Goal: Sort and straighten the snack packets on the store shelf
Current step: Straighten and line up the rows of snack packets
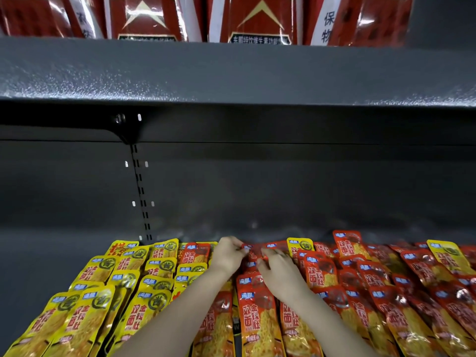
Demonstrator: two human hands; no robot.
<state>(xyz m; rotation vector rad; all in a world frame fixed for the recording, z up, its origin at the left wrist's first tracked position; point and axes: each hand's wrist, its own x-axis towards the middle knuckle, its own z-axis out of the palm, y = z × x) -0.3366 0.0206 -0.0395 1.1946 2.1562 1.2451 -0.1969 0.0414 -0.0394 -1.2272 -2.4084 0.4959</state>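
Head view: the lower shelf (64, 253) was dark grey, and snack packets lay across its front in overlapping rows. The yellow packets (90, 313) filled the left part and the red packets (324, 274) the right part, most of them slanted rather than square. One stray red (195, 253) lay among the yellow ones near the back. Two stray yellows lay among the red ones, one (300, 244) just right of the hands and another (447, 255) far right.

Both bare forearms reached in from the bottom edge to the back rows, at the seam between the colours. The left hand (228, 253) had its fingers curled and pinched the edge of a back packet (255, 251), a red one. The right hand (279, 271) lay just beside it, fingers spread and fairly straight, resting flat on the red packets with its fingertips at that same back packet. The hands were near each other, not touching.

Behind them a slotted upright (140, 191) ran up the back panel. The upper shelf (231, 73) carried red cartons (257, 19) with white print.
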